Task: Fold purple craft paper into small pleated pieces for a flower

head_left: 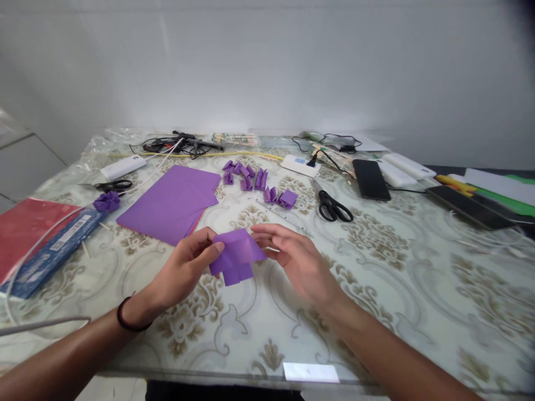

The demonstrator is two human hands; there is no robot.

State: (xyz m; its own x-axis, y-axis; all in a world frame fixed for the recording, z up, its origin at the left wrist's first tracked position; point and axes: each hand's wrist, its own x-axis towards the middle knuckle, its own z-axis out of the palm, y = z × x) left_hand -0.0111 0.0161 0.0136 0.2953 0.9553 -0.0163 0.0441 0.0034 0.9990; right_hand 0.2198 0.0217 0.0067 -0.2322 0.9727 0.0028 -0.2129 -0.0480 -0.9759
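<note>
A small creased piece of purple paper (237, 257) is pinched at its left edge between the thumb and fingers of my left hand (193, 262). At its right corner is my right hand (295, 257), fingers stretched out and a little apart, with the fingertips behind or beside the paper; whether they touch it I cannot tell. Beyond my hands lie several folded purple paper pieces (261, 179). A stack of purple sheets (171, 197) rests to the left of them, with red showing under its edge.
Black-handled scissors (332, 207) lie right of centre, beside a black phone (371, 179). A white power strip (300, 165) stands at the back. At left are a crumpled purple flower (107, 201), another pair of scissors (113, 185) and a red and blue packet (54, 250).
</note>
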